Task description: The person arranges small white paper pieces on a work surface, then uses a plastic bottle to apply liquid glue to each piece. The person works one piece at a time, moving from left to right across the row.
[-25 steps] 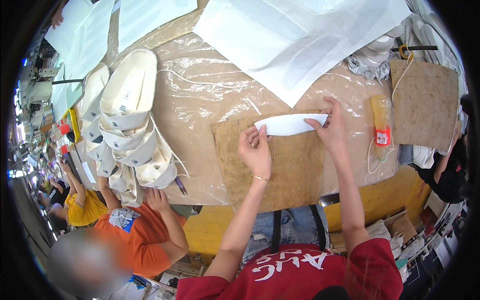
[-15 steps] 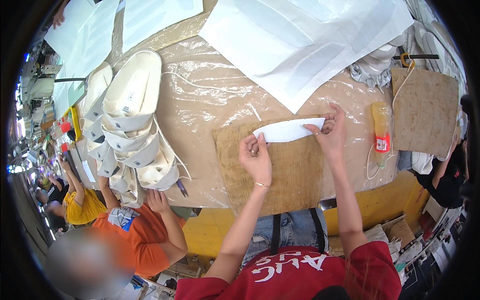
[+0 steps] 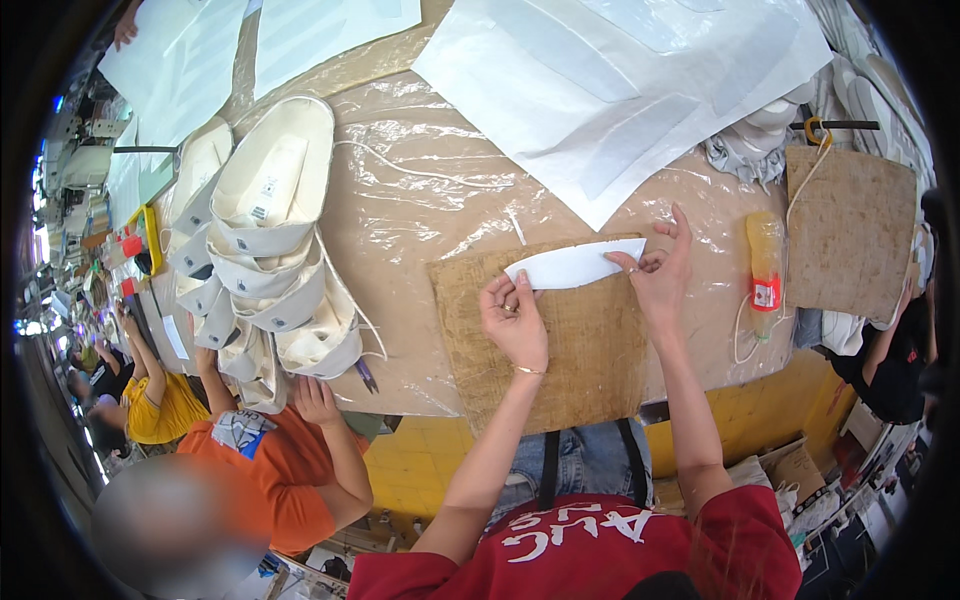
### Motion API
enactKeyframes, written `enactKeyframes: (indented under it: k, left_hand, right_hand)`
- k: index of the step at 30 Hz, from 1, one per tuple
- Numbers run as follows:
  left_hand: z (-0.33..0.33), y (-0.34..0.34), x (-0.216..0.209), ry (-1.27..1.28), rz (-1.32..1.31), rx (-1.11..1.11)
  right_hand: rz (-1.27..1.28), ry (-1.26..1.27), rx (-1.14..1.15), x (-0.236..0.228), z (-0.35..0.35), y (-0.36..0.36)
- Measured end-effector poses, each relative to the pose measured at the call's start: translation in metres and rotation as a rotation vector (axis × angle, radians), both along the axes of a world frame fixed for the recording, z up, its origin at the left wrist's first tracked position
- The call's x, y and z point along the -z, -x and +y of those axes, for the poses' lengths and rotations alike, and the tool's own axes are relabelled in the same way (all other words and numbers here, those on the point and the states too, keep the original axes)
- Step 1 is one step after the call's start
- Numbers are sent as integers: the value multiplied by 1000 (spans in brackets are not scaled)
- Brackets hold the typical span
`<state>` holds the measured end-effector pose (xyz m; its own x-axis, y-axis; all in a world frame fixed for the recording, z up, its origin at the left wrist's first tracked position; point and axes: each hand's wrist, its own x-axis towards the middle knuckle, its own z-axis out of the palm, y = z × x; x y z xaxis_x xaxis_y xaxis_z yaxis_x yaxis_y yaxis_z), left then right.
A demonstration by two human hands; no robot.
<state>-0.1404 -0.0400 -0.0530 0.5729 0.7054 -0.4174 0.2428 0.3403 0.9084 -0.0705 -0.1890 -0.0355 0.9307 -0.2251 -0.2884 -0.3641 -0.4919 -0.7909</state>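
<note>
A white strip (image 3: 575, 265) with a gently curved edge, fabric or sheet by its look, stretches between my two hands just above a worn brown wooden board (image 3: 540, 350). My left hand (image 3: 514, 322) pinches its left end, thumb on top and the other fingers curled beneath. At the opposite end, the thumb of my right hand (image 3: 660, 282) presses on the strip, with fingers bent behind it and the index finger raised away. The board lies at the near table edge, in front of my body.
Stacked cream slip-on shoe pieces (image 3: 272, 190) stand at the left, beside a person in an orange shirt (image 3: 275, 475). Large white sheets (image 3: 600, 110) cover the far side. To the right are a bottle of yellow drink (image 3: 765, 260), a cord and another brown board (image 3: 850, 235).
The whole view has shifted slightly. My right hand's index finger has moved a little farther from the strip; both hands stay at its ends.
</note>
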Motion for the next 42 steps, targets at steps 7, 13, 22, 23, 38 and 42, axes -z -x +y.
enactKeyframes:
  k: [7,13,22,23,38,42]
  left_hand:
    - [14,6,-19,-977,311,464]
    - [12,7,-8,-1127,233,1254]
    - [29,-55,-29,-764,9,874]
    - [32,-77,-29,-637,-55,763]
    - [70,-169,-15,-626,147,307]
    - [91,-235,-40,-1047,-165,298]
  right_hand:
    - [-215,561,-205,11,-7,-2]
    - [7,102,45,9,-12,3]
    - [-727,334,-105,-30,-5,-99]
    - [-692,306,-102,-36,-3,-110]
    - [-127,-570,566,-36,60,-126]
    - [-255,-603,696,-29,84,-136]
